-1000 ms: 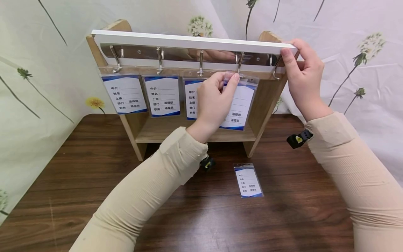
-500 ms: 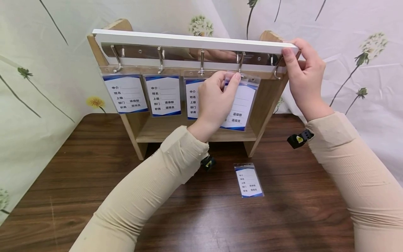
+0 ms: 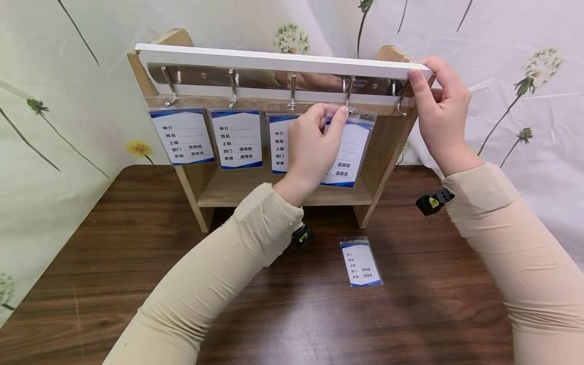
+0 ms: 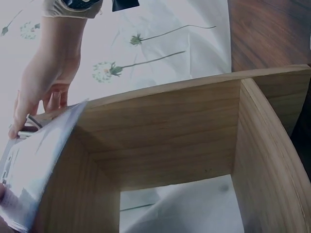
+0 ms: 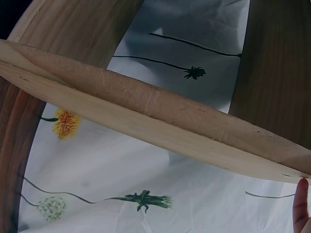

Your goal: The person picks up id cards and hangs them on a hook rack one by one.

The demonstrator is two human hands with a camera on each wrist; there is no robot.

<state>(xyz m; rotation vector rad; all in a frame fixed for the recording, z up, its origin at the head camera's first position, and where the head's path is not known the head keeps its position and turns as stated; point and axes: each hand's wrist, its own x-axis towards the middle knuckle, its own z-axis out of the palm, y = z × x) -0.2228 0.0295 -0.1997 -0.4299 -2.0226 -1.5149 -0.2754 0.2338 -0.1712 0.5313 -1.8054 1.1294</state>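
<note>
My left hand [image 3: 312, 144] pinches the top edge of a clear-sleeved name badge [image 3: 351, 147] between thumb and fingers, right at the tip of the fourth hook [image 3: 351, 90]. Whether the hook passes through the badge's slot is hidden by the fingertips. In the left wrist view the badge [image 4: 41, 155] hangs at a slant beside the shelf. My right hand [image 3: 441, 104] grips the right end of the white hook rack [image 3: 274, 57], thumb in front. A right-hand finger [image 5: 301, 204] touches the wooden side panel's edge in the right wrist view.
Three more badges hang on the left hooks, such as the leftmost badge [image 3: 182, 136]. The rightmost hook [image 3: 401, 101] holds nothing. Another badge [image 3: 361, 264] lies on the dark wooden table [image 3: 255, 314]. The rack stands against a wooden shelf [image 3: 283, 195], with a flowered cloth [image 3: 524, 132] behind.
The lower end of the badge in my left hand has shifted very slightly up. Both hands stay practically in place.
</note>
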